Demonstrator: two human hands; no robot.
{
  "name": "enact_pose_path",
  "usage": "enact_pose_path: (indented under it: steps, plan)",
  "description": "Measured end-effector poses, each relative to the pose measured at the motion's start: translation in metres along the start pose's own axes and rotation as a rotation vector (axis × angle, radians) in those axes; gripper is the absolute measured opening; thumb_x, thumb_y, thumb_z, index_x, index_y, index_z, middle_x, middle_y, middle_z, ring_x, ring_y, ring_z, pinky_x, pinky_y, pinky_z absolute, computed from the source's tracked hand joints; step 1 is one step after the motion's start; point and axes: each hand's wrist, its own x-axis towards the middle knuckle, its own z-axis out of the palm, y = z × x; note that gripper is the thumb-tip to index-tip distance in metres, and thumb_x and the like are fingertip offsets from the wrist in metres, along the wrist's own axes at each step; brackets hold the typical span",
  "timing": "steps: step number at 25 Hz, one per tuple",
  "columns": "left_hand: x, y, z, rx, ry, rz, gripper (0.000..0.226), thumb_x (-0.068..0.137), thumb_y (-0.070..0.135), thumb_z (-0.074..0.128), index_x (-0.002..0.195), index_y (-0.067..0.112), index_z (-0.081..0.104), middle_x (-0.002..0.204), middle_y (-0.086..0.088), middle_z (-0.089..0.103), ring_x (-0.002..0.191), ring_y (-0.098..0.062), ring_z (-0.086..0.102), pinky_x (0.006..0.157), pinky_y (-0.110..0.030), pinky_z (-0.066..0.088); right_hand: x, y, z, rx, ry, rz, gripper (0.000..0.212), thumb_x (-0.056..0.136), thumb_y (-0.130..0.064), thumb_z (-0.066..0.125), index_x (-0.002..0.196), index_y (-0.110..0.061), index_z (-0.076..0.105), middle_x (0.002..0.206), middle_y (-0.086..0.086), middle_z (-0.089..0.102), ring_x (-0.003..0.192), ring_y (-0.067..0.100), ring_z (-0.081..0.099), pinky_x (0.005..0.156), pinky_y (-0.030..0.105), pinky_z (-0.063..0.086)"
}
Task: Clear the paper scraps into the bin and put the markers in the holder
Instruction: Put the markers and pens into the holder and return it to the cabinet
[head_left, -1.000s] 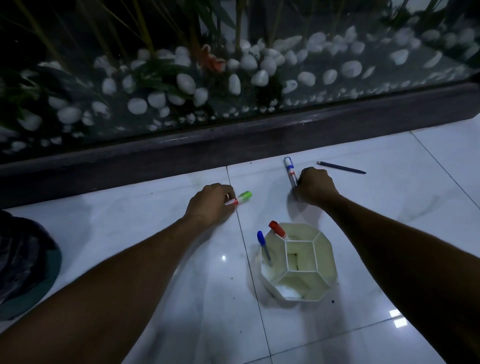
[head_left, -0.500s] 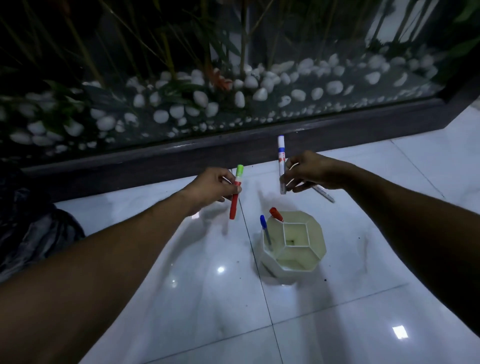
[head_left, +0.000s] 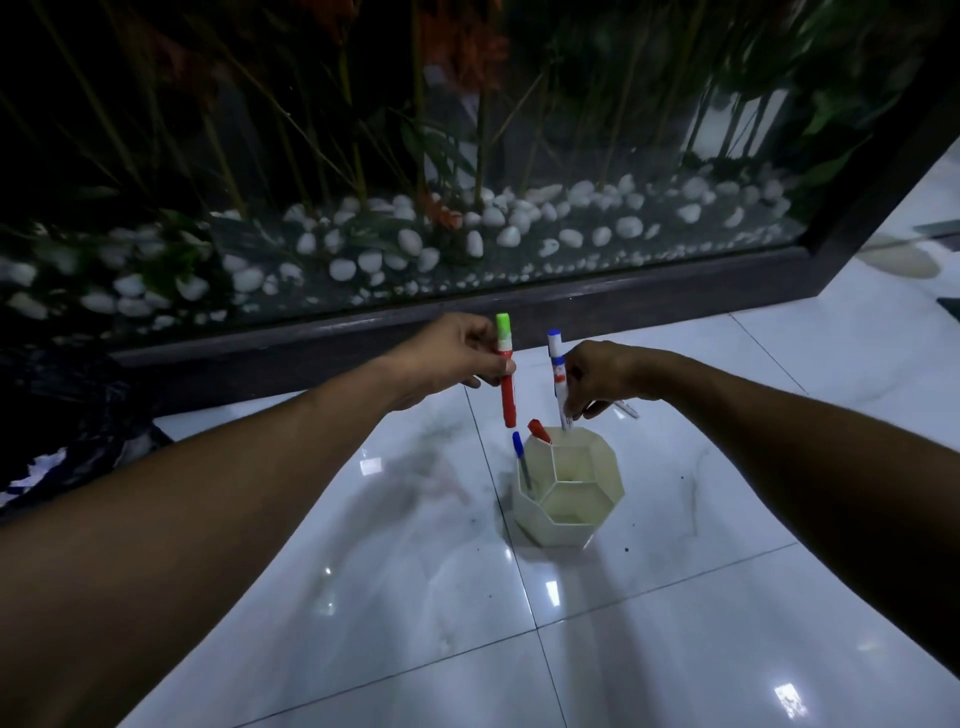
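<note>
Both markers have come up off the floor tiles and now hang above the holder; half a second back they were further from it, a second back both lay on the tile under the hands.

Item 1: red marker with green cap (head_left: 506, 376). Upright, cap uppermost, pinched at mid-barrel by the left hand (head_left: 457, 358), fingers curled round it. Lower end hangs just above the holder's far-left rim, not yet inside.

Item 2: white marker with blue cap (head_left: 558, 376). Near upright, gripped low on the barrel by the right hand (head_left: 597, 379), fingertips curled about it. Lower end at the far rim of the holder (head_left: 569, 519), apparently entering a rear compartment. A second thin pen seems to trail from the same hand; too blurred to confirm.

Item 3: holder, pale, honeycomb compartments, standing on the floor tiles (head_left: 675, 649) beside a grout line. Already contains a blue-capped pen (head_left: 520, 457) and a red-capped marker (head_left: 539, 431), both on its left side.

Handling, judged: markers light, rigid, smooth plastic; a mid-barrel pinch suffices and allows a straight drop. Holder looks light and may tip if its rim is knocked.

Item 4: dark bag (head_left: 62, 441) at the left edge, with what may be white scraps showing inside it.
</note>
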Motion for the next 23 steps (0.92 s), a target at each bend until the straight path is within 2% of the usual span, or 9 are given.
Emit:
enact_pose_path:
  steps: [3,7,10,12,15,17,19,21,23]
  plan:
    - [-0.004,-0.001,0.006,-0.001,-0.015,0.005,0.017,0.086,0.007,0.075,0.101,0.003,0.068,0.095,-0.011,0.078,0.093,-0.024,0.075,0.091,-0.044,0.056,0.003,0.007,0.009,-0.077,0.022,0.013,0.027,0.082,0.001,0.076,0.104,-0.007,0.063,0.099,0.007,0.066,0.088,0.024,0.07,0.074,0.027,0.061]
    - [-0.006,-0.008,0.02,0.024,-0.033,0.01,0.02,0.084,0.005,0.077,0.1,-0.003,0.068,0.092,-0.014,0.077,0.093,-0.029,0.075,0.095,-0.049,0.056,0.002,0.019,0.005,-0.13,0.016,-0.043,0.016,0.084,0.001,0.073,0.091,-0.013,0.069,0.099,0.007,0.072,0.088,0.019,0.071,0.072,0.026,0.061]
    - [-0.001,-0.012,0.03,0.046,-0.015,0.009,0.016,0.084,0.007,0.078,0.096,0.001,0.07,0.089,-0.01,0.078,0.087,-0.023,0.077,0.094,-0.048,0.057,0.001,0.027,-0.001,-0.176,0.064,-0.052,0.019,0.085,0.002,0.07,0.082,-0.017,0.069,0.096,0.006,0.073,0.083,0.017,0.07,0.064,0.023,0.056]
    - [0.007,-0.012,0.037,0.043,0.019,0.019,0.014,0.084,0.009,0.078,0.095,0.004,0.071,0.087,-0.006,0.078,0.083,-0.018,0.076,0.094,-0.048,0.057,0.003,0.034,-0.006,-0.232,0.085,-0.055,0.02,0.084,0.0,0.07,0.079,-0.018,0.068,0.097,0.006,0.074,0.081,0.016,0.07,0.067,0.026,0.057]
    - [0.019,-0.005,0.048,0.017,0.041,0.031,0.018,0.086,0.012,0.076,0.101,0.009,0.069,0.09,-0.005,0.078,0.085,-0.015,0.076,0.092,-0.046,0.058,0.003,0.047,-0.012,-0.274,0.097,-0.025,0.011,0.085,-0.002,0.071,0.091,-0.011,0.072,0.099,0.007,0.074,0.083,0.018,0.071,0.075,0.03,0.06]
    - [0.025,0.003,0.059,0.017,0.023,0.04,0.019,0.087,0.014,0.076,0.105,0.01,0.069,0.093,-0.004,0.078,0.088,-0.015,0.075,0.091,-0.042,0.058,-0.003,0.058,-0.016,-0.279,0.099,0.02,0.013,0.086,-0.001,0.07,0.096,-0.01,0.071,0.098,0.008,0.072,0.085,0.022,0.07,0.07,0.027,0.059]
    - [0.03,0.009,0.072,0.021,-0.002,0.043,0.018,0.086,0.014,0.076,0.103,0.011,0.07,0.094,-0.004,0.078,0.09,-0.015,0.075,0.093,-0.041,0.058,-0.01,0.071,-0.02,-0.271,0.096,0.055,0.013,0.087,-0.001,0.07,0.093,-0.012,0.069,0.095,0.006,0.069,0.079,0.019,0.067,0.06,0.022,0.054]
    - [0.034,0.01,0.085,0.031,-0.045,0.037,0.016,0.085,0.015,0.077,0.1,0.012,0.071,0.094,-0.002,0.078,0.092,-0.015,0.075,0.093,-0.044,0.058,-0.016,0.085,-0.024,-0.261,0.104,0.087,0.012,0.087,-0.001,0.069,0.09,-0.013,0.068,0.091,0.004,0.068,0.073,0.014,0.065,0.056,0.021,0.05]
    - [0.04,0.009,0.097,0.05,-0.108,0.039,0.016,0.083,0.018,0.078,0.097,0.015,0.071,0.094,0.0,0.078,0.095,-0.017,0.074,0.085,-0.05,0.061,-0.02,0.096,-0.027,-0.261,0.114,0.111,0.011,0.087,-0.001,0.068,0.09,-0.012,0.069,0.088,0.003,0.068,0.07,0.012,0.064,0.055,0.021,0.048]
